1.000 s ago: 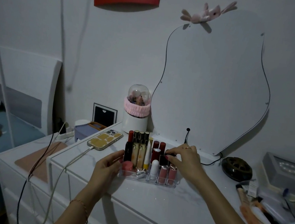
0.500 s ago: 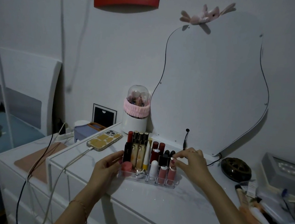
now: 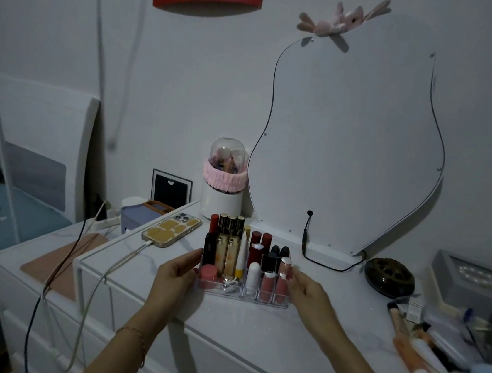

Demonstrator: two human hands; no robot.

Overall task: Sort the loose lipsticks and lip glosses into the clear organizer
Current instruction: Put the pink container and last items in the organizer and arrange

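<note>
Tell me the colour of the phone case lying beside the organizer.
Clear phone case with yellow patches, shown in the head view, left of the organizer.

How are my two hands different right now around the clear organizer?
The left hand lies against the left end of the clear organizer, fingers fairly straight, holding nothing else. The right hand is at the right end, its fingertips touching a pink lip gloss that stands taller than its neighbours. The left wrist wears a thin bracelet; the right wrist looks bare. Both flank the organizer.
</note>
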